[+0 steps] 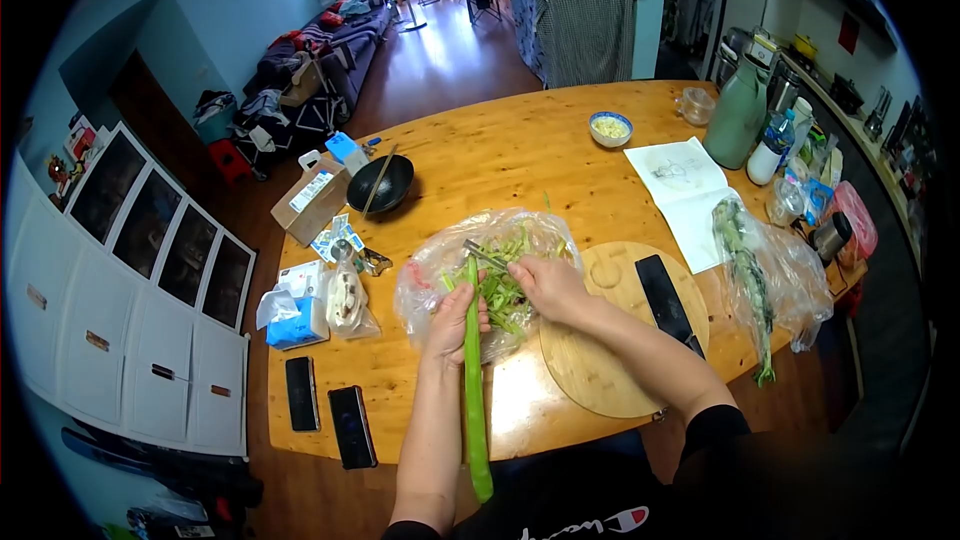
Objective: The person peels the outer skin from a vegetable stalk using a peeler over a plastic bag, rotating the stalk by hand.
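My left hand (460, 322) is closed around a long bright green vegetable stalk (474, 400), whose lower end reaches past the table edge toward my body. A metal peeler (486, 256) is gripped in my right hand (550, 288), its head at the stalk's upper end. Beneath both hands a clear plastic bag (420, 285) lies spread out, with a heap of green peelings (505, 295) on it. Close to my right forearm, a round wooden cutting board (590, 370) carries a dark-bladed knife (664, 295).
At right, more greens (742, 260) lie in clear plastic beside an open paper booklet (680, 175). A green bottle (736, 115) and a small bowl (610, 129) stand farther back. At left are a black wok-like bowl (381, 184), tissues (296, 322) and two phones (352, 427).
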The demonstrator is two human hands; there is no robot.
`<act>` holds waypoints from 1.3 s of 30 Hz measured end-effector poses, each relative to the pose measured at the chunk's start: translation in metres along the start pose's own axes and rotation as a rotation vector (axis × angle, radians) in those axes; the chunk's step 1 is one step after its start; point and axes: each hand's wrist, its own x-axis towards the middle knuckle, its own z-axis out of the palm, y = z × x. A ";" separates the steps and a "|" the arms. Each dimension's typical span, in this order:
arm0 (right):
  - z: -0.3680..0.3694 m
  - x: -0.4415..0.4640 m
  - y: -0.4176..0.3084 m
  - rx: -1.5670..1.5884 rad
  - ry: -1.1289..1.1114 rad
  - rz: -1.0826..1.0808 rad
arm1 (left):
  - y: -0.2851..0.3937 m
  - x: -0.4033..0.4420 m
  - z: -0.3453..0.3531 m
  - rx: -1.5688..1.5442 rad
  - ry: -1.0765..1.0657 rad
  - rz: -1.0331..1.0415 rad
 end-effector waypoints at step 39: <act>-0.062 -0.027 -0.002 0.075 0.210 0.115 | 0.128 -0.130 0.186 0.176 -0.139 0.584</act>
